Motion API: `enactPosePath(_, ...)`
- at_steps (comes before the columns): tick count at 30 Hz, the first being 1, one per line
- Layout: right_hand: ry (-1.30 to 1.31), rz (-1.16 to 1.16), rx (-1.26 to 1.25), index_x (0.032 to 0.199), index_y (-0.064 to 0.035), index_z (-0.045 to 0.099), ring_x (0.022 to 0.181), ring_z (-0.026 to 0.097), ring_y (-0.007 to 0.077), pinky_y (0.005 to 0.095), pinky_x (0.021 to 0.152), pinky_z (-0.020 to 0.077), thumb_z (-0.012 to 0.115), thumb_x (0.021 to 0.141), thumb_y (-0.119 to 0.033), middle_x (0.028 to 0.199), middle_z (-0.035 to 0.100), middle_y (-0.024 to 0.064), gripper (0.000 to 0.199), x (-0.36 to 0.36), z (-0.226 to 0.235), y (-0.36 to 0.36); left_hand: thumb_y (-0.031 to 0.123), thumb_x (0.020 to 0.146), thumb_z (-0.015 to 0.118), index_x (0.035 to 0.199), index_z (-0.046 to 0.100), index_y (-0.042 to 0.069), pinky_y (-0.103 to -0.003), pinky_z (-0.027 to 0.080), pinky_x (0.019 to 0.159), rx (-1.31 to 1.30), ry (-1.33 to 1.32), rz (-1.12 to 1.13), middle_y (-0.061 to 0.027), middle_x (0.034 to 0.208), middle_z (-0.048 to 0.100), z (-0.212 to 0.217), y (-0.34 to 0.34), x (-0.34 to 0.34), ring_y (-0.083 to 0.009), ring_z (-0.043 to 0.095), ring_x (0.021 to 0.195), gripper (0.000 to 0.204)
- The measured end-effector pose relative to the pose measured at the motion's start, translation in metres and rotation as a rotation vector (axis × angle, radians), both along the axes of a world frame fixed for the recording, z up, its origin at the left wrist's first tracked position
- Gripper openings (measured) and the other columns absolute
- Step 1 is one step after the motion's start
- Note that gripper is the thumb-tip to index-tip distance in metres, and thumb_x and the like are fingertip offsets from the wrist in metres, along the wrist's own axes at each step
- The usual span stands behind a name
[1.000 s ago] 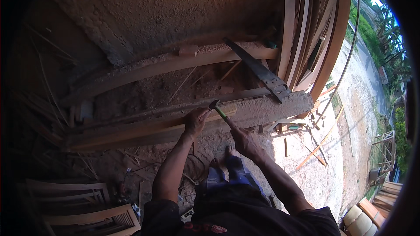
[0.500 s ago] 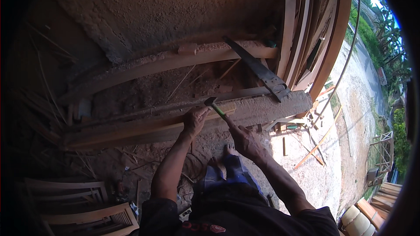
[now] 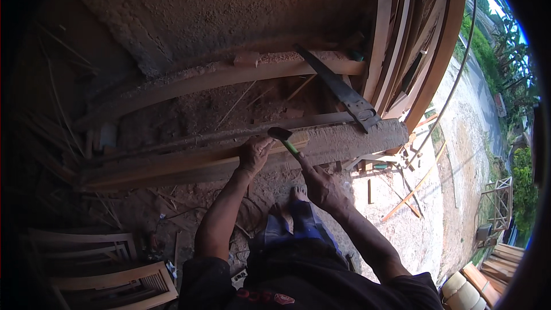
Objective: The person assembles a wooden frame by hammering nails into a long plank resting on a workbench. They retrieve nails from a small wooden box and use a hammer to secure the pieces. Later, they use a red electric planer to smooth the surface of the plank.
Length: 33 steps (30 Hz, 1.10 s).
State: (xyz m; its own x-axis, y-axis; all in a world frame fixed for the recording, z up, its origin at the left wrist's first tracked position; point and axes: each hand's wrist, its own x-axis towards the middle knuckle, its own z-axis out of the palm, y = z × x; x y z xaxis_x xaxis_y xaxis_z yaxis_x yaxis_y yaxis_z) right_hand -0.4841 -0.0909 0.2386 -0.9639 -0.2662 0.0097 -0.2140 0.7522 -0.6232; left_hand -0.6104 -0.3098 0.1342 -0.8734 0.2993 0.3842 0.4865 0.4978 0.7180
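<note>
Two bare hands are at work: the left hand (image 3: pixel 254 154) rests on one long plank (image 3: pixel 172 166) and the right hand (image 3: pixel 321 186) grips one green-handled hammer (image 3: pixel 284 138), while one heavy rough beam (image 3: pixel 350 140) lies just behind that plank. One handsaw (image 3: pixel 338 89) lies slanted across the pile, one curved plank (image 3: pixel 201 83) runs along the foot of the wall, and one small wood block (image 3: pixel 245 59) sits on top of it. Two slatted wooden frames (image 3: pixel 109 278) lie at lower left, and two bare feet (image 3: pixel 290 201) show below the hands; the boards leaning at upper right overlap too much to count.
</note>
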Motion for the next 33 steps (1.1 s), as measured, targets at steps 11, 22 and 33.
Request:
enactPosePath(11, 0.064, 0.023, 0.072, 0.157, -0.0227, 0.023, 0.066, 0.061, 0.0395, 0.0494, 0.061, 0.0499, 0.052, 0.085, -0.005, 0.081, 0.060, 0.0198, 0.080, -0.001, 0.006, -0.001, 0.010, 0.085, 0.068, 0.110, 0.070, 0.007, -0.042, 0.053, 0.087, -0.146, 0.150, -0.085, -0.0124, 0.107, 0.068, -0.005, -0.009, 0.003, -0.0316, 0.064, 0.099, 0.026)
enactPosePath(22, 0.089, 0.002, 0.082, 0.156, -0.0250, 0.024, 0.066, 0.063, 0.0401, 0.0501, 0.058, 0.0497, 0.048, 0.088, -0.006, 0.080, 0.061, 0.0220, 0.074, -0.003, 0.005, -0.003, 0.010, 0.083, 0.070, 0.110, 0.070, 0.007, -0.041, 0.053, 0.080, -0.055, 0.118, -0.081, -0.0124, 0.101, 0.069, -0.009, -0.008, -0.003, -0.0330, 0.066, 0.094, 0.027)
enactPosePath(33, 0.137, -0.022, 0.123, 0.155, -0.0251, 0.029, 0.063, 0.060, 0.0394, 0.0491, 0.056, 0.0484, 0.049, 0.090, -0.005, 0.077, 0.057, 0.0201, 0.071, -0.004, 0.008, -0.002, 0.014, 0.087, 0.068, 0.105, 0.071, 0.009, -0.040, 0.054, 0.080, -0.064, 0.081, -0.083, -0.0116, 0.103, 0.068, -0.005, -0.004, -0.002, -0.0316, 0.066, 0.096, 0.020)
